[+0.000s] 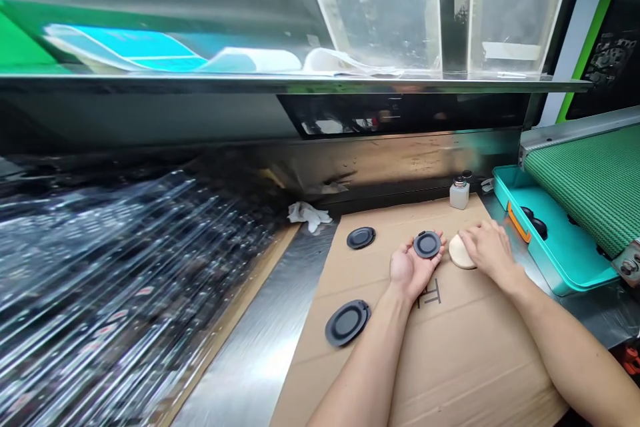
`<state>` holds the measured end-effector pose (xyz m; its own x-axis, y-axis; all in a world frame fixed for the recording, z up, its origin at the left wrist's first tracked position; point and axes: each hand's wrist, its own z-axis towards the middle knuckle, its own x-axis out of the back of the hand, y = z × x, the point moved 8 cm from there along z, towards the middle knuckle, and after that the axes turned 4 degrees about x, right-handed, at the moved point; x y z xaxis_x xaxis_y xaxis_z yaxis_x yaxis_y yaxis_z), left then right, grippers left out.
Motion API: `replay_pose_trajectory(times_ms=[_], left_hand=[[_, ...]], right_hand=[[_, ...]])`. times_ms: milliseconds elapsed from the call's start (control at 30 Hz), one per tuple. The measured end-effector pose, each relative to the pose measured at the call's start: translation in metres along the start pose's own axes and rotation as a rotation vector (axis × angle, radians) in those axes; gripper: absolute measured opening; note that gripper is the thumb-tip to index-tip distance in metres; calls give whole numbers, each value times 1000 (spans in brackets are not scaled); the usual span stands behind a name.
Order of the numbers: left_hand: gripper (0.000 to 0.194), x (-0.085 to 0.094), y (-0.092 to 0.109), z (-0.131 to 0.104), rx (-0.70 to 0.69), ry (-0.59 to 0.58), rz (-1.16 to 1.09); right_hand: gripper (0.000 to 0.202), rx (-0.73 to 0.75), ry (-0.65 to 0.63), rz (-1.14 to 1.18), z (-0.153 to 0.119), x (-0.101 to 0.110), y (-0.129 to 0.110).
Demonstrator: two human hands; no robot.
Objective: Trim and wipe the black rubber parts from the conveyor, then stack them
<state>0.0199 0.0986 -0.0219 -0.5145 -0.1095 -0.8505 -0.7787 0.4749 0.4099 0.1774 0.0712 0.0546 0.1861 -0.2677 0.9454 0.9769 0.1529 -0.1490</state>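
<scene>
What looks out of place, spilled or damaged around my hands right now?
A crumpled white wad beside the cardboard's far left corner looks out of place, as if tossed aside; cloth or glove, I can't tell. I see no spill or damage around the left hand or right hand.

Probably a factory workstation beside a green conveyor belt

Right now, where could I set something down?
Bare cardboard lies between the upper lid and lower lid, and below the printed mark; left of it, the metal strip is bare. It's crowded around the left hand, held lid, cream disc and right hand.
</scene>
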Motion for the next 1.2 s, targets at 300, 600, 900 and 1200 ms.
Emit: replay_pose_trajectory(times_ms=[300, 600, 900, 1200], left_hand=[[37, -4, 19, -10, -314, 61, 226], [71, -35, 33, -50, -788, 73, 759], [28, -20, 31, -35, -713, 122, 924], [31, 4, 47, -22, -765, 320, 1388]], right_hand=[[41, -145, -116, -75, 8, -16, 38], [36, -127, -141, -87, 8, -24, 37], [40, 65, -4, -17, 6, -13, 9], [30, 307, -27, 133, -3, -24, -27]])
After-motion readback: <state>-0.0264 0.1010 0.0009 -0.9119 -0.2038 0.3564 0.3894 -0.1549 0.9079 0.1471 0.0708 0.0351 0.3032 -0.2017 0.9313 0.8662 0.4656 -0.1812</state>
